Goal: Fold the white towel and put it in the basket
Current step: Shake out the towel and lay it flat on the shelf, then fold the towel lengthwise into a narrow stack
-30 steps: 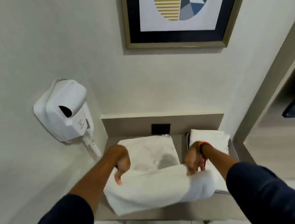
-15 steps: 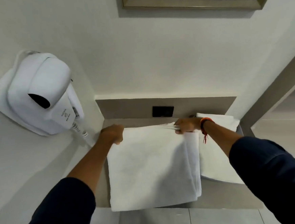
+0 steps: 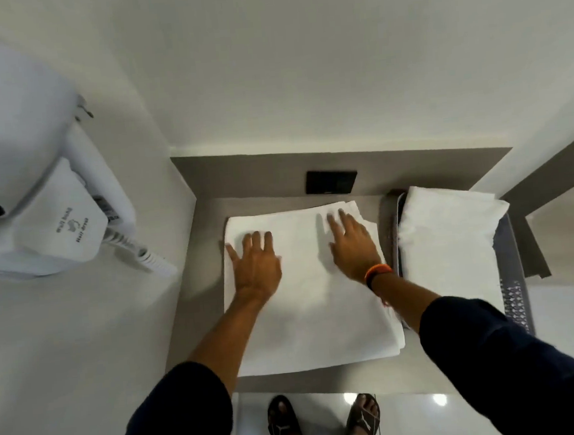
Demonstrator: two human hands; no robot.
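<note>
The white towel (image 3: 315, 307) lies folded and flat on the grey counter (image 3: 195, 293), its edges roughly square. My left hand (image 3: 255, 264) rests palm down on the towel's far left part, fingers spread. My right hand (image 3: 353, 243), with an orange band at the wrist, lies flat on the far right part, fingers apart. Neither hand grips the cloth. To the right stands the grey perforated basket (image 3: 513, 299), which holds another folded white towel (image 3: 449, 242).
A white wall-mounted hair dryer (image 3: 36, 189) with a coiled cord juts out at the left. A black wall socket (image 3: 331, 182) sits on the back panel behind the towel. The counter's front edge is near my sandalled feet (image 3: 324, 423) on the glossy floor.
The towel's near half was brought over to the far edge, and both hands let go of the corners. They now lie flat on top of the folded towel.
</note>
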